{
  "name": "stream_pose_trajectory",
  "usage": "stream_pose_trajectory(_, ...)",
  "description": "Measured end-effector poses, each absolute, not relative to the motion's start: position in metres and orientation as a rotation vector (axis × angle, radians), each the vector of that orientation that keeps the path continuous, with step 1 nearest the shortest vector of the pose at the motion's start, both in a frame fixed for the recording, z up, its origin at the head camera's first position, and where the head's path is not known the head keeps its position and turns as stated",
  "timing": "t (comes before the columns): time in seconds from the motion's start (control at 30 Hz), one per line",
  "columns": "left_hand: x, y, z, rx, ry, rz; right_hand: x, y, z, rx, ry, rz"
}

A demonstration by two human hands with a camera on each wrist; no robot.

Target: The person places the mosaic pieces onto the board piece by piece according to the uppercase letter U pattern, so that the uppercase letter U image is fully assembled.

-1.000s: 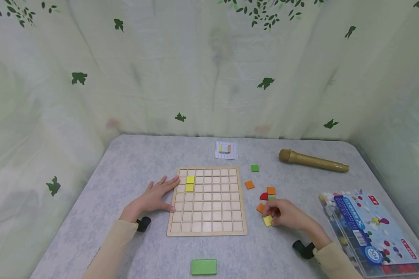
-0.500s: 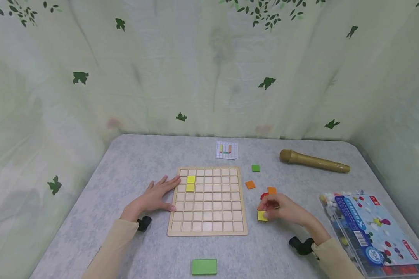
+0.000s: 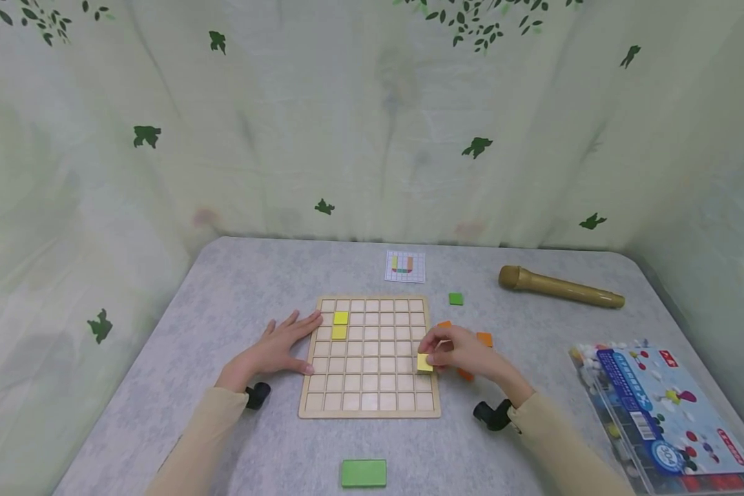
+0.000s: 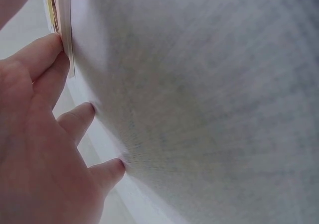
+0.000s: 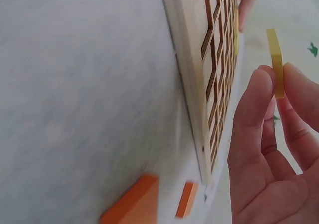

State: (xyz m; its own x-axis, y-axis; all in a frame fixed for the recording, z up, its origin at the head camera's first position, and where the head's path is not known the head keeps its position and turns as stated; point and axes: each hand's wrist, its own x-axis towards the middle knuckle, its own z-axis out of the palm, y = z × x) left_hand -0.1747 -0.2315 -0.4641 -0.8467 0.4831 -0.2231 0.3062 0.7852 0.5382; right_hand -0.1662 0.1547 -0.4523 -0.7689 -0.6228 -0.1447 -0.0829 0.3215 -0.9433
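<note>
My right hand [image 3: 465, 353] pinches a yellow square tile [image 3: 424, 364] over the right edge of the wooden grid board [image 3: 369, 415]. In the right wrist view the tile [image 5: 276, 64] stands edge-on between thumb and fingertip, off the board. Two yellow tiles [image 3: 339, 333] lie one above the other in the board's upper left cells. Spread fingers of my left hand [image 3: 273, 355] touch the board's left edge; the left wrist view shows the hand [image 4: 45, 134] with fingertips at the board's side and on the table.
Orange tiles [image 3: 484, 339] lie right of the board, partly behind my right hand, with a green tile [image 3: 455, 299] farther back. A patterned card [image 3: 405, 267] lies behind the board, a brown microphone-shaped object [image 3: 561, 288] back right, a plastic box [image 3: 676, 413] right, a green block [image 3: 364, 473] in front.
My right hand has carried the yellow tile left from beside the loose tiles to above the board's right edge. My left hand stays at the board's left edge.
</note>
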Motion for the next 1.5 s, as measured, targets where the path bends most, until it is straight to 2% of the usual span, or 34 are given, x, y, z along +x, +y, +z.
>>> stream_pose_trajectory(0.87, -0.174, -0.231, -0.461, 0.586, 2.624, 0.696, -0.207, 0.018, -0.446, -0.697, 2.223, -1.325)
stream_pose_trajectory(1.13, -0.174, -0.229, -0.461, 0.594, 2.626, 0.697, -0.206, -0.001, -0.453, -0.640, 2.296, -1.236)
stream_pose_trajectory(1.5, -0.173, -0.231, -0.460, 0.625, 2.636, 0.711, -0.202, -0.008, -0.449, -0.710, 2.461, -1.068)
